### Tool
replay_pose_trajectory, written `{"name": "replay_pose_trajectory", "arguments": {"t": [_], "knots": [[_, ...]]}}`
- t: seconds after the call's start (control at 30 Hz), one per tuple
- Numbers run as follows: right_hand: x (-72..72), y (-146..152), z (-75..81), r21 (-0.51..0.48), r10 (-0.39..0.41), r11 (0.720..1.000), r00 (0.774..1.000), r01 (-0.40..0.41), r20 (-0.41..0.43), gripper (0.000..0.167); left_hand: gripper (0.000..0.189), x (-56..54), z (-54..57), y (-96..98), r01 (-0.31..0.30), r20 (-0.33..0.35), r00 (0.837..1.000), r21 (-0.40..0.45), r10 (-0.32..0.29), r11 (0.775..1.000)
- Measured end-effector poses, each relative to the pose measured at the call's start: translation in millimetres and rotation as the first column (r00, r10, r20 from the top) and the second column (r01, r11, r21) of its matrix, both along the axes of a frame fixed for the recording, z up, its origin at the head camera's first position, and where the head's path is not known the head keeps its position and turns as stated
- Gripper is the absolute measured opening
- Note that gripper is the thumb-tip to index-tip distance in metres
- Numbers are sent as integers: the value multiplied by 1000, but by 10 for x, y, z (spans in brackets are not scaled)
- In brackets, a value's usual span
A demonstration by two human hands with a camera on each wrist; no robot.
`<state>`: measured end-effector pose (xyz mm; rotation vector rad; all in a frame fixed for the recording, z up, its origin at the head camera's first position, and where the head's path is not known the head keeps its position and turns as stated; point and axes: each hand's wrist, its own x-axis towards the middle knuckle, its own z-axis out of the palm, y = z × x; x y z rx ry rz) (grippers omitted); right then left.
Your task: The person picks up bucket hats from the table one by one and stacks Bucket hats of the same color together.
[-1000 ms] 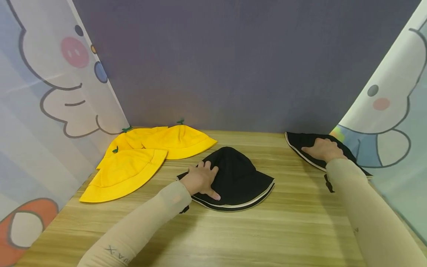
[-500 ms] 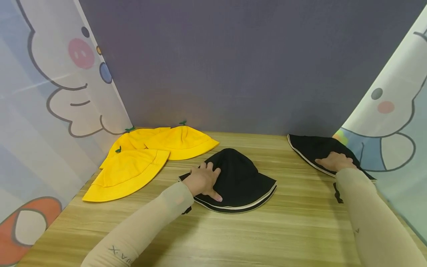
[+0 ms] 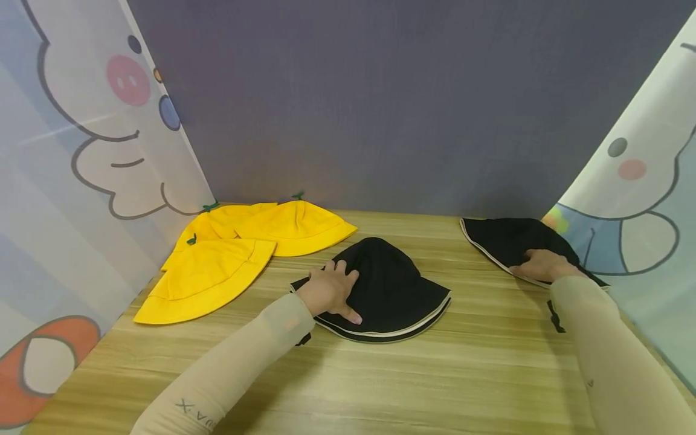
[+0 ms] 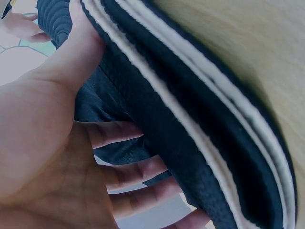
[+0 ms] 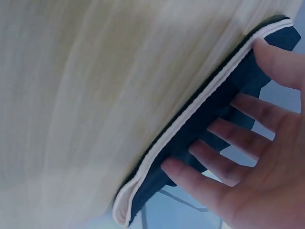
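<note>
In the head view my left hand (image 3: pixel 328 290) rests with spread fingers on the left side of a black bucket hat (image 3: pixel 383 284). A second pale-edged brim shows just beneath that hat's brim. The left wrist view shows the fingers (image 4: pixel 138 195) lying straight along the dark cloth (image 4: pixel 157 119), beside layered brims with light piping. Far to the right, my right hand (image 3: pixel 544 264) touches the near side of another black bucket hat (image 3: pixel 505 232), which lies flattened. From the right wrist, its fingers (image 5: pixel 224 162) look extended and apart against the dark brim (image 5: pixel 200 114).
Several yellow bucket hats (image 3: pixel 206 278) with green sprouts on top overlap at the back left of the wooden table (image 3: pixel 380 386). A grey panel (image 3: pixel 348 109) stands behind. Cartoon-printed cloths (image 3: pixel 54 181) border both sides.
My right hand has slid from the top of the right black hat toward its near brim, a little rightward. My left hand stays on the middle hat; the view has shifted slightly.
</note>
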<state>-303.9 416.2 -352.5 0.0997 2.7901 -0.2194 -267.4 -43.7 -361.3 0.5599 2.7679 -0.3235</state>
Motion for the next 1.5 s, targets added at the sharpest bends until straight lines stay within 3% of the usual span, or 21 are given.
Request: {"name": "replay_pose_trajectory", "arguments": {"t": [0.53, 0.8, 1.07, 1.5], "knots": [[-16, -227, 36, 80, 92, 993, 995, -90, -25, 92, 105, 5, -29, -51, 19, -11, 1000, 39, -19, 999], [-3, -382, 26, 117, 195, 975, 980, -188, -46, 84, 105, -5, -20, -71, 20, -14, 1000, 39, -19, 999], [29, -488, -15, 89, 244, 967, 968, -238, -63, 79, 105, -12, 2, -71, 26, -8, 1000, 45, -25, 999], [202, -587, 2, 27, 321, 947, 946, -320, -49, 74, 106, -12, 7, -51, 29, 0, 1000, 29, -29, 999]]}}
